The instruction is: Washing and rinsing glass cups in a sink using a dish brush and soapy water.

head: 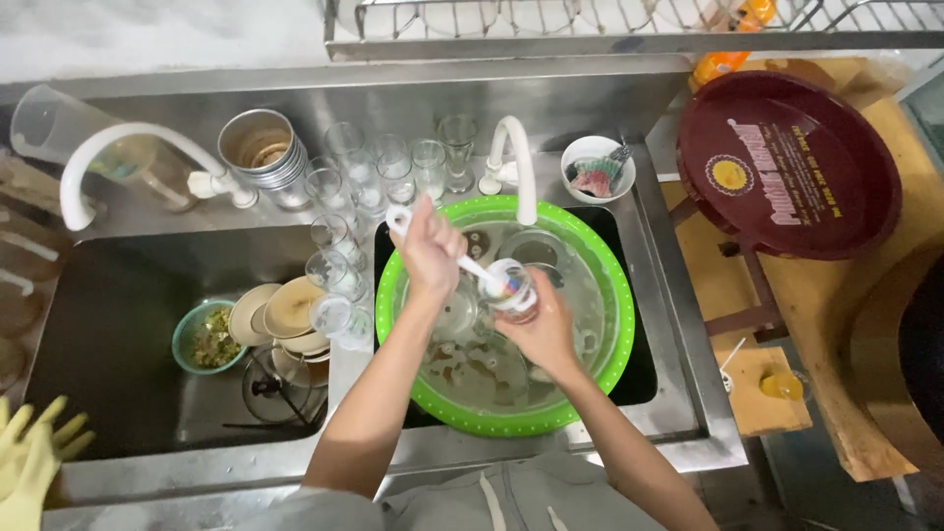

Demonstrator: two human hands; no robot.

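- Head view: my right hand (544, 329) grips a glass (513, 292) over the green basin (615, 295).
- My left hand (429, 251) clasps a white brush (462, 258), its handle slanting down-right into the glass mouth.

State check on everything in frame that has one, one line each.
Left hand: gripping white-handled bottle brush, head inside glass.
Right hand: holding clear drinking glass, tilted.
Round green plastic basin: holds cloudy water.
White curved tap: no water running.
Dark red round tray: empty.
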